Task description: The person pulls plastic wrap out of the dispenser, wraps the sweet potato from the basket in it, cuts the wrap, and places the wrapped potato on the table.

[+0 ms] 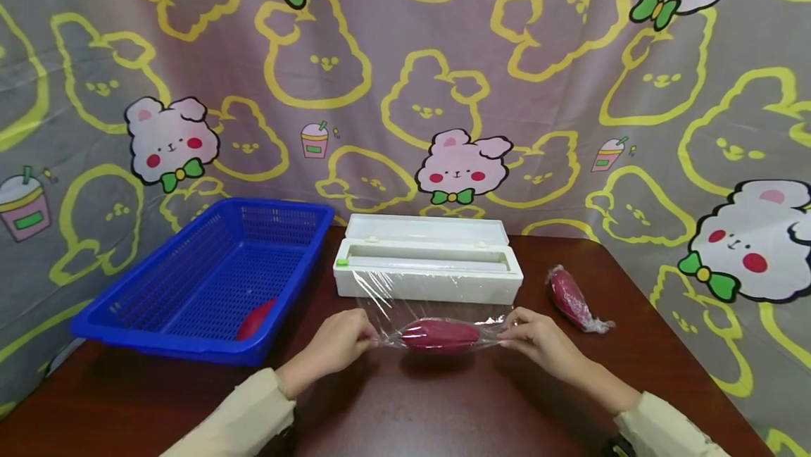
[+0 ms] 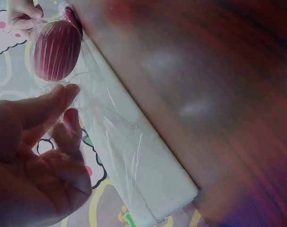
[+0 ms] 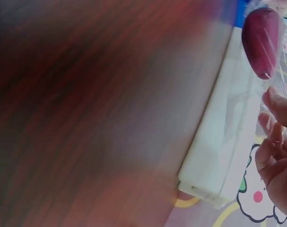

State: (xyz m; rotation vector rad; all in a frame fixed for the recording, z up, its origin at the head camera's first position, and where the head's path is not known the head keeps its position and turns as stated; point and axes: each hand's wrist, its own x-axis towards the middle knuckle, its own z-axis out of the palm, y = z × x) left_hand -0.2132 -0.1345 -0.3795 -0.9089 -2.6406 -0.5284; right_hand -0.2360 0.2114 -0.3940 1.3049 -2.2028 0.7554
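A smooth, dark red, spindle-shaped vegetable [image 1: 440, 335], like a sweet potato, is wrapped in clear plastic wrap [image 1: 386, 298] above the table. My left hand [image 1: 342, 341] pinches the wrap at the vegetable's left end. At the other end my right hand [image 1: 541, 344] pinches the film between thumb and fingers. From the bundle, the film stretches back to the white wrap dispenser [image 1: 427, 284], whose lid stands up. In the left wrist view, creased film [image 2: 119, 137] runs along the dispenser. The right wrist view shows the vegetable [image 3: 263, 42] just beyond my thumb.
On the left stands a blue plastic basket [image 1: 158, 348] with another red vegetable [image 1: 256, 318] inside. A vegetable wrapped in film [image 1: 570, 296] lies right of the dispenser on the brown table [image 1: 405, 415]. A patterned cloth [image 1: 405, 34] hangs behind the table.
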